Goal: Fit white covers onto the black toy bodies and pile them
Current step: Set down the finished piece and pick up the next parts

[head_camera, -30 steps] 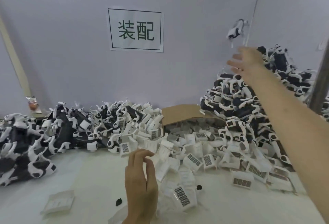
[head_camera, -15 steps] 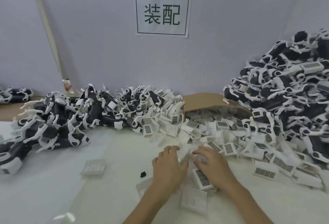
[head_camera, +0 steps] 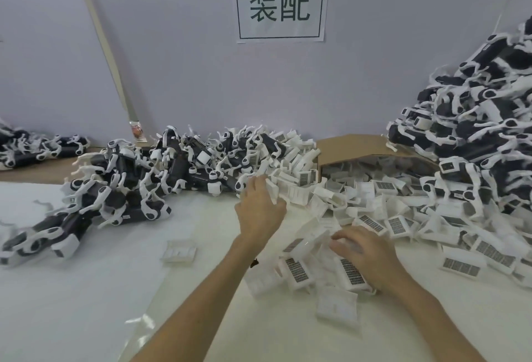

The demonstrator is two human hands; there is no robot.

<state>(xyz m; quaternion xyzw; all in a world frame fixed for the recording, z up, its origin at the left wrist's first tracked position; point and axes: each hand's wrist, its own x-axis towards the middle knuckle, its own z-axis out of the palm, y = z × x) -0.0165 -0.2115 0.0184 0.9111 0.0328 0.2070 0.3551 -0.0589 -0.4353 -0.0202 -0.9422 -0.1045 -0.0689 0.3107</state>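
Wall [head_camera: 172, 59] of pale grey behind the cardboard box [head_camera: 354, 147], white table [head_camera: 86, 289] under it. Right of the box is a tall pile of covered toys [head_camera: 475, 131]; left of it are black toy bodies [head_camera: 129, 177]. White covers [head_camera: 397, 217] spill from the box's mouth. A paper sign [head_camera: 280, 1] hangs above. Left hand [head_camera: 260, 214] digs into the covers and right hand [head_camera: 368, 258] lies over them — grips unreadable.

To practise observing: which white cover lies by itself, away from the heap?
The white cover left of the left forearm, alone on the table; the other covers lie heaped.

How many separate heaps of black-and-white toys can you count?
3: small heap far left, long heap centre-left, tall heap right; more may lie outside the frame.
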